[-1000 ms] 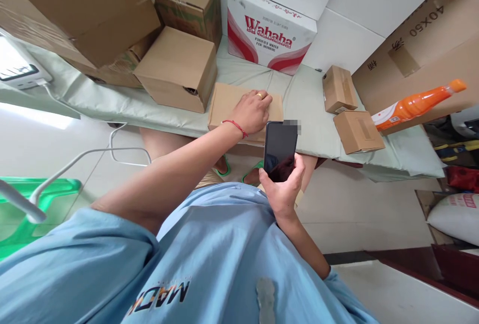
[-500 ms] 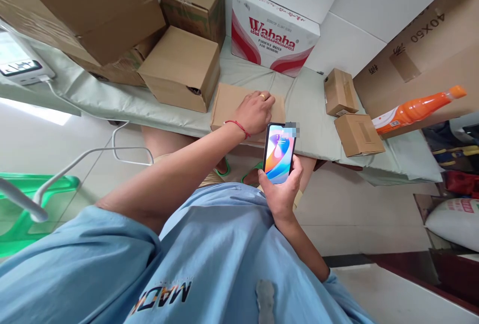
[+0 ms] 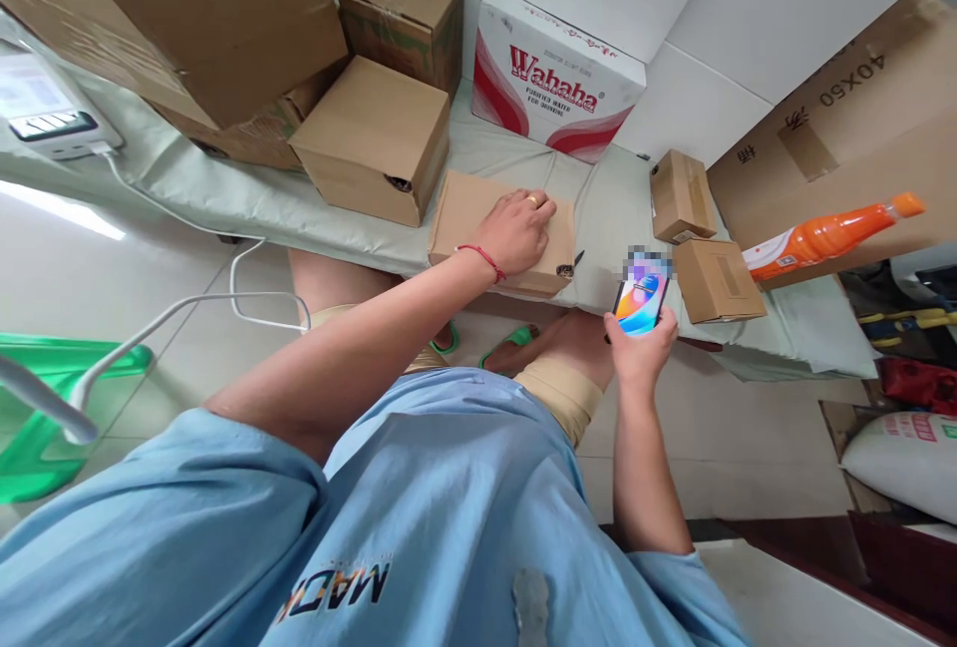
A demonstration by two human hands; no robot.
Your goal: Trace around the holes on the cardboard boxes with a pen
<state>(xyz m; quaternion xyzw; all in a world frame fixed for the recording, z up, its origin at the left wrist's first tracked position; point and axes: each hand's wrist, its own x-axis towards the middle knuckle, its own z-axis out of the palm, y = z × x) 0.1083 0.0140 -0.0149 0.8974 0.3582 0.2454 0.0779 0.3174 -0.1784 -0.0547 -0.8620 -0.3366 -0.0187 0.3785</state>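
Observation:
My left hand [image 3: 515,231], with a red string bracelet and a ring, rests on top of a flat brown cardboard box [image 3: 468,213] on the bench. Its fingers are loosely bent over the box and somewhat apart; the thumb is hidden. My right hand [image 3: 644,348] grips a smartphone [image 3: 639,306] with a lit, colourful screen, out beyond the bench's front edge. Part of the phone's top is blurred out. A small dark pointed thing [image 3: 579,257] shows just right of the box; its kind is unclear.
The bench [image 3: 515,144] has a pale green cover. Larger cartons [image 3: 374,129] stand at left, a Wahaha water carton [image 3: 557,79] behind. Small boxes [image 3: 718,280] and an orange bottle [image 3: 829,233] are at right. A white cable [image 3: 186,298] hangs near a green stool [image 3: 75,358].
My right hand has carried the phone to the right, away from the box, whose right front corner now shows. My left hand stays on the box.

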